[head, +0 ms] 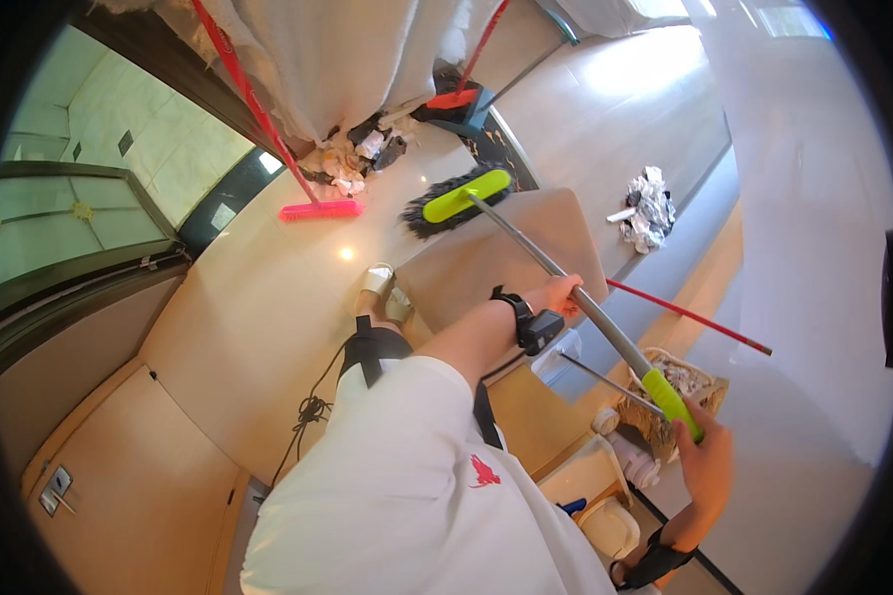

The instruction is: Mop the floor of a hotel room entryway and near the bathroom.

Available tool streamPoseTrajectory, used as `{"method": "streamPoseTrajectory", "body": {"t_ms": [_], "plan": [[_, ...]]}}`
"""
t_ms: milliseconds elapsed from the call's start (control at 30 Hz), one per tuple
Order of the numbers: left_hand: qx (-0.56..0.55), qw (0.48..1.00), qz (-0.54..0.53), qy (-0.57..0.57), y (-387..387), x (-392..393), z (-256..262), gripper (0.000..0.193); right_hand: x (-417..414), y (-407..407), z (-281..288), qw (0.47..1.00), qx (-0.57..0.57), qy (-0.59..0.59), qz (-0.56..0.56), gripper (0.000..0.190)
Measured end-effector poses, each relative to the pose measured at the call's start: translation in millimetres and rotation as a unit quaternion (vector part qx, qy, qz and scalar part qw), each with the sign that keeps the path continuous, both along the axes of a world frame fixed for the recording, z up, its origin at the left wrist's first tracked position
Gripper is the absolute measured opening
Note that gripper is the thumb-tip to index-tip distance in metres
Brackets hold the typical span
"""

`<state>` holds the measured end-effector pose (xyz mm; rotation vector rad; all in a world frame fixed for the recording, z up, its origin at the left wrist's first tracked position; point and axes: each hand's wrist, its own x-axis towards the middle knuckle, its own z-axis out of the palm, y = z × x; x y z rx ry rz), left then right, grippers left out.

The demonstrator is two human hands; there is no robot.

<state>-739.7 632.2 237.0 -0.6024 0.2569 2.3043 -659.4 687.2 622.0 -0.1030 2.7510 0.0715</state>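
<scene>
My left hand (564, 294) is closed around the metal pole of a mop (525, 242), partway along it. The fingers of my right hand (703, 446) wrap the green grip at the pole's near end. The mop's green head (466, 195), fringed with dark grey fluffy pile, lies beyond my left hand, overlapping the edge of a brown padded seat (506, 249) in view. Left of it, a pink broom (321, 210) with a red handle has its bristles at the floor. A heap of mixed litter (365, 152) lies behind the broom, beside a white cloth (327, 67).
A second red broom (452, 100) and a blue-grey dustpan (467, 117) stand at the top. Crumpled foil and paper (646, 210) lie on the floor at right. A red stick (688, 316) and a filled basket (714, 394) are nearby. A black cable (311, 410) trails beside my legs.
</scene>
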Motion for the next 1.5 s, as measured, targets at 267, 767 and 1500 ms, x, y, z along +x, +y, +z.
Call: {"method": "streamPoseTrajectory", "body": {"t_ms": [267,767,1500], "plan": [[-0.094,0.995,0.024,0.011,-25.9,-36.2,-6.1,0.019,21.1,-33.9,-39.5,0.996,-0.034,-0.035,-0.077,0.036],[-0.129,0.988,-0.070,0.047,-52.8,27.2,-8.6,0.017,24.4,-49.2,-12.5,0.981,-0.068,-0.162,-0.084,0.035],[-0.151,0.980,-0.132,0.012,-55.3,47.8,-0.5,0.040,95.4,20.5,-79.7,0.817,-0.500,0.110,-0.265,0.025]]}}
